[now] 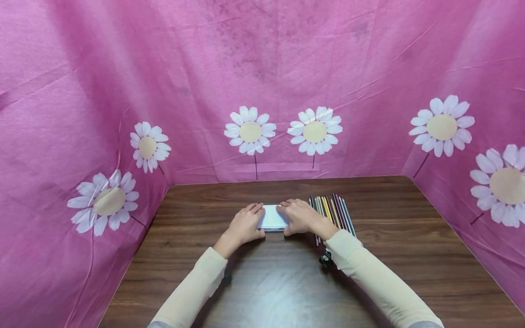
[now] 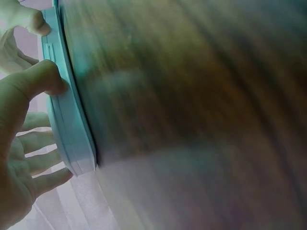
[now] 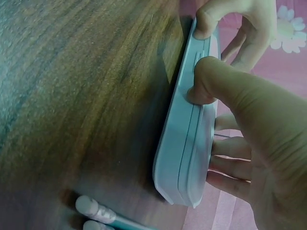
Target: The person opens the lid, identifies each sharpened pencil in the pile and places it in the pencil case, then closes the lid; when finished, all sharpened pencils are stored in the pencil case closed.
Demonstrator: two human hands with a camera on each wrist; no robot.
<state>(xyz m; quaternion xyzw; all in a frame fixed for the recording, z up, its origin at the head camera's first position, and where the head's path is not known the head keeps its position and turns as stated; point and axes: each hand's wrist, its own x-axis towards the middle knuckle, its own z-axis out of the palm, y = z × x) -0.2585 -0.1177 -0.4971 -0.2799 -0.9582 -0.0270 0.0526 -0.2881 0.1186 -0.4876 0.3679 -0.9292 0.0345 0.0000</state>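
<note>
A flat white case (image 1: 272,217) with rounded corners lies on the table in the head view. Its lid seam and a small front catch show in the right wrist view, and the lid appears closed. My left hand (image 1: 246,224) holds its left end, thumb (image 2: 53,79) against the front side and fingers behind. From the other end my right hand (image 1: 302,216) grips the case the same way, its thumb (image 3: 204,81) on the front side near the catch. The case's underside is hidden.
Several coloured pencils (image 1: 328,207) lie side by side just right of the case, partly under my right wrist. The brown wooden table (image 1: 197,200) meets a pink cloth (image 1: 283,68) with printed daisies at the back and sides.
</note>
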